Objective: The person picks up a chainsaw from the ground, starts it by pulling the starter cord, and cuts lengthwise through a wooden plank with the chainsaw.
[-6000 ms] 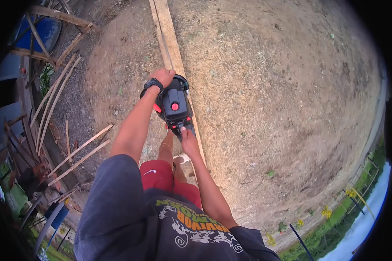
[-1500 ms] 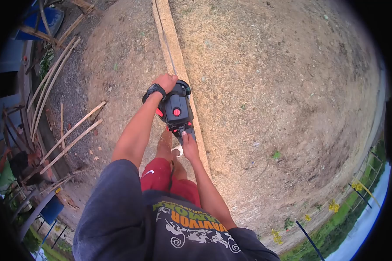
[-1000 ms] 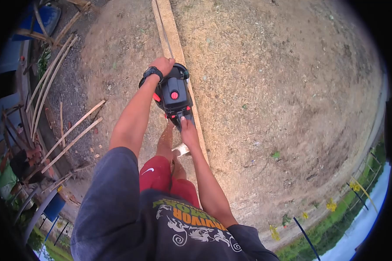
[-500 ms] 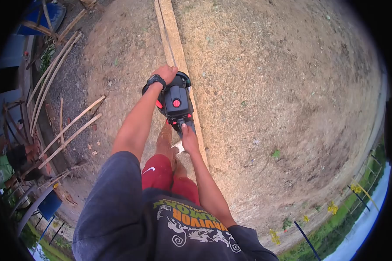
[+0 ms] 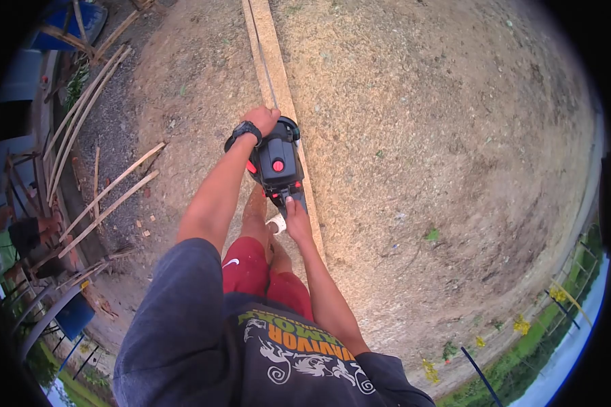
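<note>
A black chainsaw (image 5: 276, 159) with a red cap and red parts rests over a long wooden board (image 5: 278, 64) that runs away from me. With a black watch on its wrist, my left hand (image 5: 262, 121) is wrapped round the front handle. My right hand (image 5: 297, 218) grips the rear handle, its thumb on top. A dark line runs along the board ahead of the saw; whether it is the saw's bar or a cut I cannot tell. Sawdust lies on the board and on the ground beside it.
Several long wooden strips (image 5: 115, 188) lie on the ground to the left. Beyond them are stacked timber, a blue object (image 5: 75, 317) and a blue container at the upper left. My legs stand left of the board. Yellow flowers (image 5: 521, 325) and posts line the lower right.
Both hands and the chainsaw have shifted slightly up and down in view, now a little lower than half a second ago. My grip on both handles is unchanged.
</note>
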Action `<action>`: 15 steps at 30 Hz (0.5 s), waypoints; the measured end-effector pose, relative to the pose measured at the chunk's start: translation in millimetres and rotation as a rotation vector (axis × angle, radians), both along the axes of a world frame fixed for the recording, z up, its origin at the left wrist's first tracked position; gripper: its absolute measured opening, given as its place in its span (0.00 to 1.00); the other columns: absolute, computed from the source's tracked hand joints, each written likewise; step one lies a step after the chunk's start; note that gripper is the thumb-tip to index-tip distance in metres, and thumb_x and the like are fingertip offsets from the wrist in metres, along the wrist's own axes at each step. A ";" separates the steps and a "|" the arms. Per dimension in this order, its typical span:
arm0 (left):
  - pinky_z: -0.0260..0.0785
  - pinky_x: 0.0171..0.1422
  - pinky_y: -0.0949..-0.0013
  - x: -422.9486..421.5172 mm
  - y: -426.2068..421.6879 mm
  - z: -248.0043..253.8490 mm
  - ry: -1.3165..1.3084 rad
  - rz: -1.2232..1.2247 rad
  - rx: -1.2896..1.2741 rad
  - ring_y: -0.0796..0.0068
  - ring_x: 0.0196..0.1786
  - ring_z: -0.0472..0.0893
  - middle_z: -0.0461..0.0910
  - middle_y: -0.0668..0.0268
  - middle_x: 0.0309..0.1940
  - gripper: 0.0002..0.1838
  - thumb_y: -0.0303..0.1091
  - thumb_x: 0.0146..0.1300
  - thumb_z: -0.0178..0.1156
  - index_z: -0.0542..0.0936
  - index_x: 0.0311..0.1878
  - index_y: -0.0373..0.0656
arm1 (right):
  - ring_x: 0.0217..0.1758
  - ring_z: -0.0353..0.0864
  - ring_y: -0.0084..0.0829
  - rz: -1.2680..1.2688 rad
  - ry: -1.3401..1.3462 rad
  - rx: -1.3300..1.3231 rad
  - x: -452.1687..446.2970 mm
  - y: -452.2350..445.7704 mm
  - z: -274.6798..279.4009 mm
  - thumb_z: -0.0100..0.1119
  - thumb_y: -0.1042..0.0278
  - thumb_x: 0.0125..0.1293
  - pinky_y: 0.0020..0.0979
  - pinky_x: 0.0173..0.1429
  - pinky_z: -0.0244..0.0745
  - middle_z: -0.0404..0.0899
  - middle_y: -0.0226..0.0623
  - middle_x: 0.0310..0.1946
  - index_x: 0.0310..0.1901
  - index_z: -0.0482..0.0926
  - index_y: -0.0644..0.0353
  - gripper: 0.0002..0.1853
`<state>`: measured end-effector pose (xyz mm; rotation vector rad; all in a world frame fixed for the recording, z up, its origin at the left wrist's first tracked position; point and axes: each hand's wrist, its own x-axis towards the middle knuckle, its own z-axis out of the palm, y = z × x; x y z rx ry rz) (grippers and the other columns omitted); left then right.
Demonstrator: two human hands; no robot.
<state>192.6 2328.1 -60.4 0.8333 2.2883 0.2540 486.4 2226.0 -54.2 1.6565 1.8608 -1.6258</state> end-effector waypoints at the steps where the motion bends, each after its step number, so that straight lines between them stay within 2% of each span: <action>1: 0.74 0.65 0.46 5.8 -2.1 0.6 0.014 0.007 -0.007 0.38 0.55 0.84 0.85 0.39 0.51 0.32 0.55 0.68 0.45 0.87 0.50 0.35 | 0.58 0.78 0.68 -0.002 0.000 0.002 4.6 -2.8 0.2 0.34 0.37 0.81 0.58 0.62 0.70 0.82 0.66 0.50 0.60 0.76 0.61 0.33; 14: 0.74 0.64 0.46 53.3 -34.5 -2.9 0.005 0.006 -0.020 0.39 0.57 0.84 0.85 0.39 0.51 0.33 0.54 0.68 0.44 0.87 0.50 0.33 | 0.58 0.78 0.67 -0.033 0.067 -0.002 51.9 -38.2 -5.6 0.33 0.37 0.81 0.57 0.63 0.70 0.82 0.66 0.51 0.60 0.76 0.63 0.34; 15: 0.74 0.64 0.46 55.9 -38.2 2.2 -0.028 -0.076 0.014 0.39 0.56 0.84 0.85 0.40 0.51 0.32 0.53 0.68 0.44 0.87 0.50 0.34 | 0.58 0.78 0.67 -0.038 0.066 -0.002 55.9 -40.4 -7.1 0.33 0.37 0.81 0.57 0.63 0.70 0.82 0.66 0.51 0.60 0.76 0.63 0.34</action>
